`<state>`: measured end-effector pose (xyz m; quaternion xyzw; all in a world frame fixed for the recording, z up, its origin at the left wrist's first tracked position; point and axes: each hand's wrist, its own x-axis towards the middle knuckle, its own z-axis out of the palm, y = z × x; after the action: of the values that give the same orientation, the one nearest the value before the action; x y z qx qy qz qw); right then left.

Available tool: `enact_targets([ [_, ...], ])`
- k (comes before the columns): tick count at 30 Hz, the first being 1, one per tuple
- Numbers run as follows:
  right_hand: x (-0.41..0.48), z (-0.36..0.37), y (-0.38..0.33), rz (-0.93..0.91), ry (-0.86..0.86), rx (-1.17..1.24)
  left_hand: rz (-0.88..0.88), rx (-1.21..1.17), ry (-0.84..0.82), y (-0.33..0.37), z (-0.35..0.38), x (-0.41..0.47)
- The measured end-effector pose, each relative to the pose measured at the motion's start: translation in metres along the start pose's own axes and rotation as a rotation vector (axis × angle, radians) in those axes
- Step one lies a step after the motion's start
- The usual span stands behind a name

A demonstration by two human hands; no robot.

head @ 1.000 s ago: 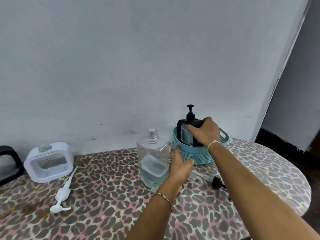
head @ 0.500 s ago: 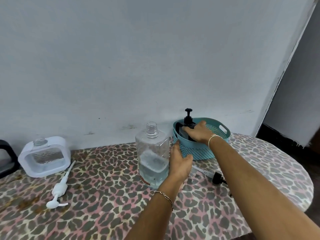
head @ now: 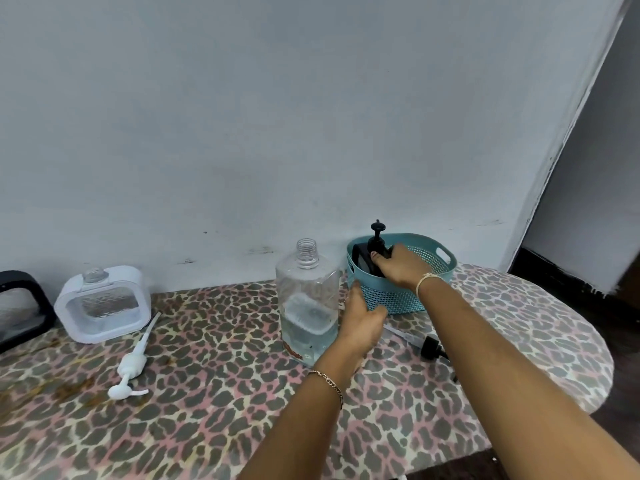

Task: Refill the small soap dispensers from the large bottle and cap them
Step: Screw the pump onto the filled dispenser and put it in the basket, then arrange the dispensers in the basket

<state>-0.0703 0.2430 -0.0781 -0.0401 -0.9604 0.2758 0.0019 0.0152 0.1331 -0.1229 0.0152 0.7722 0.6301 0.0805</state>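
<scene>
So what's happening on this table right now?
A person is refilling soap dispensers. The left hand holds the uncapped large bottle upright on the table, while the right hand grips a capped black dispenser inside the teal basket. A white dispenser stands open at the left, its white pump lying beside it.

Likely a room in a home: a table (head: 173,427) draped in leopard-print cloth stands against a scuffed, pale painted wall (head: 242,133). A teal plastic basket (head: 398,299) surrounds the spot where the right hand (head: 401,268) grips, with a dim passage (head: 595,185) beyond it.
</scene>
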Motion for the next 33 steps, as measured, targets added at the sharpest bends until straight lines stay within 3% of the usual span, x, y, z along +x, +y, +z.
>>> enact_targets([
  [5, -0.036, 0.013, -0.003, -0.051, 0.438, 0.031, 0.019, 0.033, -0.021, 0.001, -0.003, -0.023],
  [10, -0.082, 0.034, -0.010, -0.225, 0.597, 0.175, 0.004, -0.013, -0.071, -0.007, -0.015, -0.055],
  [18, -0.152, 0.081, -0.031, -0.270, 0.488, 0.371, 0.010, -0.086, 0.033, -0.030, -0.055, -0.104],
  [23, -0.187, 0.109, -0.057, -0.209, 0.543, 0.389, -0.001, -0.157, 0.192, -0.043, -0.101, -0.131],
  [26, -0.203, 0.128, -0.077, -0.264, 0.539, 0.377, 0.007, -0.178, 0.315, -0.051, -0.130, -0.146],
  [30, -0.207, 0.149, -0.103, -0.290, 0.248, 0.204, 0.010, -0.175, 0.440, -0.059, -0.169, -0.157],
  [33, -0.200, 0.160, -0.127, -0.368, 0.139, 0.149, 0.034, -0.163, 0.542, -0.062, -0.197, -0.160],
])
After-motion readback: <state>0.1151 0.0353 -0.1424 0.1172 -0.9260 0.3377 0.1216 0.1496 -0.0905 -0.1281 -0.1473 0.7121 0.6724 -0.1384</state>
